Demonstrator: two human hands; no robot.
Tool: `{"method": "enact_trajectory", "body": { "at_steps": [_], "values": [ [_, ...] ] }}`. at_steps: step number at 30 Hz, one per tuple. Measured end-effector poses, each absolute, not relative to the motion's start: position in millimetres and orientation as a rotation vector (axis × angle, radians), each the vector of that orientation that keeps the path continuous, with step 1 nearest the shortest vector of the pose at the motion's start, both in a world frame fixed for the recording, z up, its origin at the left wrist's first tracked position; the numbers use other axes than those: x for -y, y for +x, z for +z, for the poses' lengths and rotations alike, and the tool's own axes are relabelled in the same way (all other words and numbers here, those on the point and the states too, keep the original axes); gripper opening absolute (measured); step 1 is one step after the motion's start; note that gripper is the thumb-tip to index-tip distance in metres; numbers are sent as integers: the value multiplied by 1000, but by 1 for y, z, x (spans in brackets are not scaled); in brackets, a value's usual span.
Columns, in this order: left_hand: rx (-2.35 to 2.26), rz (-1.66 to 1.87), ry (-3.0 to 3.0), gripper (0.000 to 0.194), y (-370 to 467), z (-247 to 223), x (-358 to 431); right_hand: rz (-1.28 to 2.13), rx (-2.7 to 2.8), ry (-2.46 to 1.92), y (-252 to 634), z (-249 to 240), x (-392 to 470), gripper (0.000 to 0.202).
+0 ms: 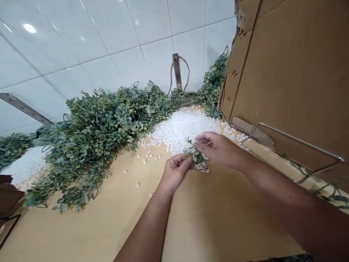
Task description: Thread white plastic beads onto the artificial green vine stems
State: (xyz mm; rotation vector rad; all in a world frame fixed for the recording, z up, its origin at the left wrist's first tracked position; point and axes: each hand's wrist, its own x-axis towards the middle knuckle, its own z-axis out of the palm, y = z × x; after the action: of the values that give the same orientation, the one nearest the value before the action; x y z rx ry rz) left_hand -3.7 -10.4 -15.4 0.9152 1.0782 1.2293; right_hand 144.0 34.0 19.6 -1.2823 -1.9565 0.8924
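Above the tabletop, my left hand (176,171) pinches a small green leafy sprig (195,156) with a dark looped stem. Close by on its right is my right hand (215,147), its fingers curled together at the sprig's upper right; whether a small piece is between them is hidden. A heap of small white beads (188,125) lies just behind both hands, against the wall side. Left of the heap spreads a large pile of green leafy sprigs (109,127).
A large cardboard box (289,80) stands at the right, with a metal wire frame (300,140) by its base. Loose beads dot the wooden table (109,225). Another white heap (25,165) is at far left. A metal bracket (177,72) rests against the tiled wall.
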Motion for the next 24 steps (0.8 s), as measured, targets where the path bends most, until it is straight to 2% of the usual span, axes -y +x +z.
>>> {"method": "enact_trajectory", "body": {
  "at_steps": [3, 7, 11, 15, 19, 24],
  "values": [
    [-1064, 1164, 977, 29, -3, -17, 12, 1118, 1995, -1186, 137, 10, -39, 18],
    [-1160, 1139, 1188, 20, -8, -14, 15, 1282, 1795, -1083, 142, 5, -37, 16],
    [-1545, 1263, 1496, 14, -22, -18, 10, 1481, 1447, -1156, 151, 15, -32, 17],
    [-1919, 1076, 1778, 21, -31, -29, 4, 1645, 1336, -1161, 152, 21, -25, 19],
    [-1998, 918, 1937, 19, -28, -34, 2, 1732, 1397, -1128, 148, 18, -20, 27],
    [-2001, 1030, 1914, 16, -28, -32, 1, 1750, 1498, -1179, 136, 8, -13, 32]
  ]
}}
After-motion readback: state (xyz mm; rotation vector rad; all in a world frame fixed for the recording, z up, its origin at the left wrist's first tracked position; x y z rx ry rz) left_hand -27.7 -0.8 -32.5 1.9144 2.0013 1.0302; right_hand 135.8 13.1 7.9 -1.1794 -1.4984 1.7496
